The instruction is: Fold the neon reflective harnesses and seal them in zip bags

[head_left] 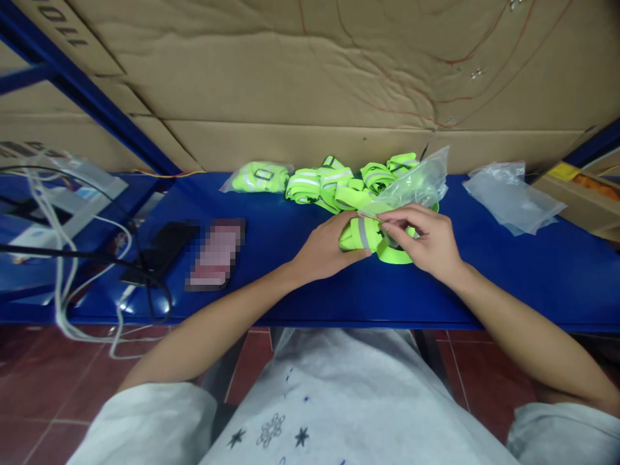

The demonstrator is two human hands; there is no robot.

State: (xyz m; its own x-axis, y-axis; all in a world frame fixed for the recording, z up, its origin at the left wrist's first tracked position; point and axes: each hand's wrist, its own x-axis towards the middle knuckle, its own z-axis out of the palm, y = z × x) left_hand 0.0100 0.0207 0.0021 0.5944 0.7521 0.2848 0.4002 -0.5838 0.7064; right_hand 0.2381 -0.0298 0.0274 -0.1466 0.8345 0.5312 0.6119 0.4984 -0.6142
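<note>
Gripping a rolled neon-yellow fabric strap [361,234] over the glossy blue counter [508,278], the left hand [323,248] curls round its nine-o'clock side; the right hand [429,237] pinches its three-o'clock edge, fingers nearly closed; a crinkled clear plastic bag [420,184] sits toward one o'clock.

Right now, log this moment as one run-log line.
left hand: holds neon strap roll | right hand: at roll and plastic bag, grip unclear | beyond: more neon rolls | right side: flat clear bags

neon yellow-green strap [356,235], grey-striped, and plain blue tabletop [513,278]
</note>
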